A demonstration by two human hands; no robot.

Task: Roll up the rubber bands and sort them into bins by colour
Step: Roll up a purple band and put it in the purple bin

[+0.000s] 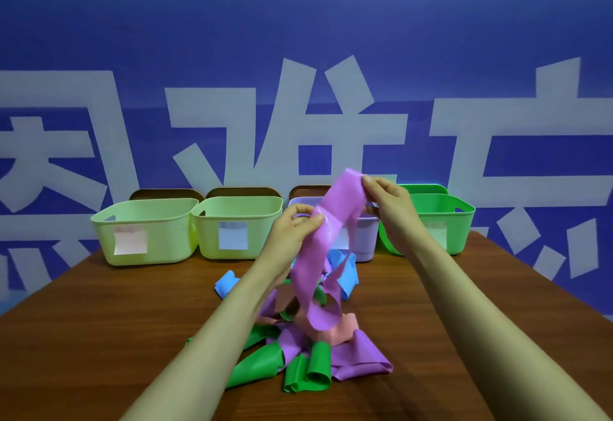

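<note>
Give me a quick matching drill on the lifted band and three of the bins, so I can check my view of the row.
Things:
1. lifted purple band
2. green bin
3. bin with pink label
4. purple bin

Places:
A. far left of the row
B. far right of the row
C. pinched by left hand and right hand
D. partly hidden behind the band

Pairs: 1-C, 2-B, 3-A, 4-D.

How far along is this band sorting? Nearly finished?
Probably early. Done: unclear, since the four bins hide their contents. In hand: the left hand and right hand pinch one purple band, lifted and not yet rolled. Left: a pile of green, purple, pink and blue bands lies on the table.
</note>
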